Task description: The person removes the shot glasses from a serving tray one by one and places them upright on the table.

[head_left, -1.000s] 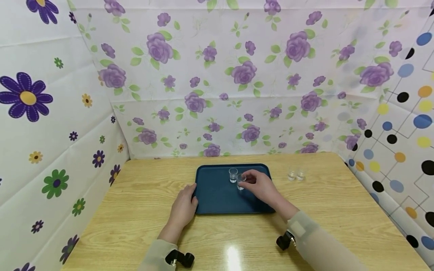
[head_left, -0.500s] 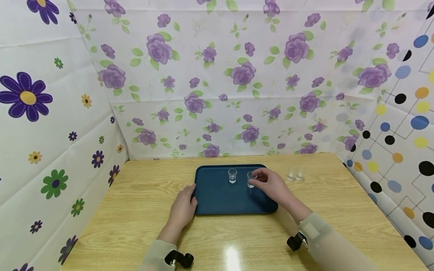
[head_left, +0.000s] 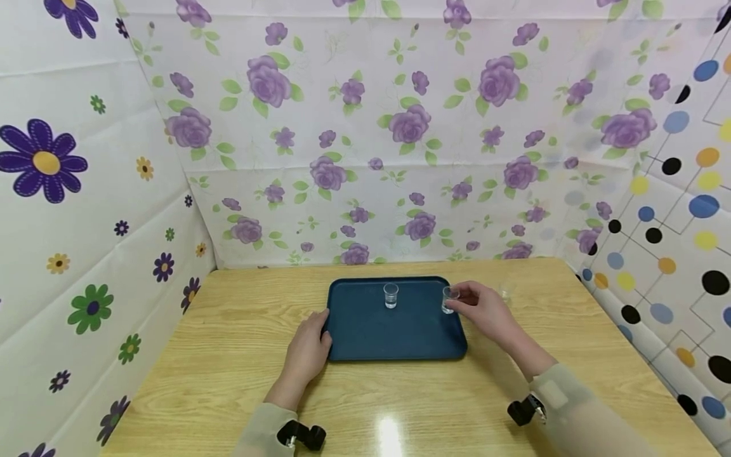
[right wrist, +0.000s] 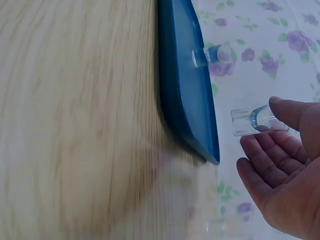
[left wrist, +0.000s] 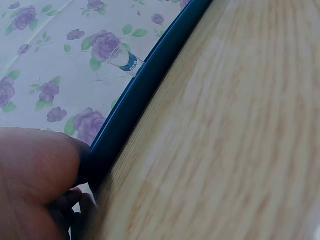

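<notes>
My left hand (head_left: 308,346) grips the left edge of a dark blue tray (head_left: 365,333), with the thumb against the rim (left wrist: 127,112) in the left wrist view. A small clear shot glass (head_left: 391,296) stands upright on the tray, back from its middle. Between thumb and fingers, my right hand (head_left: 488,314) pinches a second shot glass (head_left: 448,302) at the tray's right edge in the head view. In the right wrist view this held glass (right wrist: 245,122) is raised above the level of the tray (right wrist: 192,95).
To the right of the tray, another small clear glass (head_left: 505,293) stands on the wooden table (head_left: 228,330), partly behind my right hand. Floral cloth (head_left: 328,219) hangs behind the table, and patterned cloths close off both sides.
My right hand has carried its shot glass rightward, from beside the other glass to the tray's right edge. It now hides one of the two glasses on the table. My left hand stays put.
</notes>
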Available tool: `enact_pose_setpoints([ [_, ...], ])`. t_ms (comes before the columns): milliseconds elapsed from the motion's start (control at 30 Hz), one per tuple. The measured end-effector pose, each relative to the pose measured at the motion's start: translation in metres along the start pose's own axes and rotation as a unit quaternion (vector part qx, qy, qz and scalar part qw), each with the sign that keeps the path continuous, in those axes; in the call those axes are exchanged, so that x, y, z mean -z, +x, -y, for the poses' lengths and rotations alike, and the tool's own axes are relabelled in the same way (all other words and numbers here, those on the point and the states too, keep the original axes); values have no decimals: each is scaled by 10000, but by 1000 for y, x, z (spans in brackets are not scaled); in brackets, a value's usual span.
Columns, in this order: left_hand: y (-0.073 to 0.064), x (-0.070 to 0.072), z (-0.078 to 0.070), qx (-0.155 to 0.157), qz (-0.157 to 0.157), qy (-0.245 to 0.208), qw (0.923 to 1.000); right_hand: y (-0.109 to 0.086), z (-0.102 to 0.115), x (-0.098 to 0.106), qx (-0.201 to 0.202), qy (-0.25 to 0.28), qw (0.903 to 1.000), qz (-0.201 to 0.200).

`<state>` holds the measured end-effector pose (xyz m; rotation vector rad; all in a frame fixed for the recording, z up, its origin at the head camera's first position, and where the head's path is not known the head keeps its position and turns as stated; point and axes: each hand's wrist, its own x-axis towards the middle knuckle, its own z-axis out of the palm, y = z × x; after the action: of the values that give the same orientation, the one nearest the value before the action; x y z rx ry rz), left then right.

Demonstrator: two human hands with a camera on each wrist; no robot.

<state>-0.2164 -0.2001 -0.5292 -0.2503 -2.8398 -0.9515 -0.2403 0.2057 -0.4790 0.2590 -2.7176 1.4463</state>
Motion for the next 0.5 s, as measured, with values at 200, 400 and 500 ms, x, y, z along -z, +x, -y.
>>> enact_pose_setpoints([
  [200, -1, 2, -2, 10, -9, -22, 10000, -8, -7, 15, -127, -41, 9999, -80],
  [400, 0, 2, -2, 16, 23, -7, 10000, -17, -14, 28, -205, -113, 9996, -155],
  [500, -1, 2, -3, 21, 41, -27, 10000, -22, -20, 34, -215, -187, 9994, -197],
])
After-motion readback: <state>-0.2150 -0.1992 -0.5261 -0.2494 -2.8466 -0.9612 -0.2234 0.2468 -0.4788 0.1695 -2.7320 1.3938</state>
